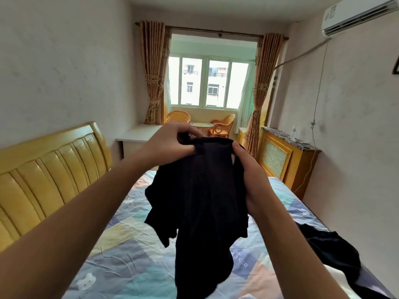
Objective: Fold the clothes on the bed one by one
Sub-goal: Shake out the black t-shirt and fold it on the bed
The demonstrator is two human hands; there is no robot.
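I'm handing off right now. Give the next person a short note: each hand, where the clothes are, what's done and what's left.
Left hand: grips the top edge of the black garment.
Right hand: grips the same edge on its other side.
The garment hangs unfolded in the air above the bed.
A second dark garment lies crumpled on the bed at the right, with something white beside it.
Done: no folded pieces in view.
Left: lay this one flat, fold it, then the others.

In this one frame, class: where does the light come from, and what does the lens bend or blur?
Head view: daylight enters through the window, overexposed; the black shirt shows almost no detail; the wide lens bows the headboard and walls; focus is slightly soft throughout.
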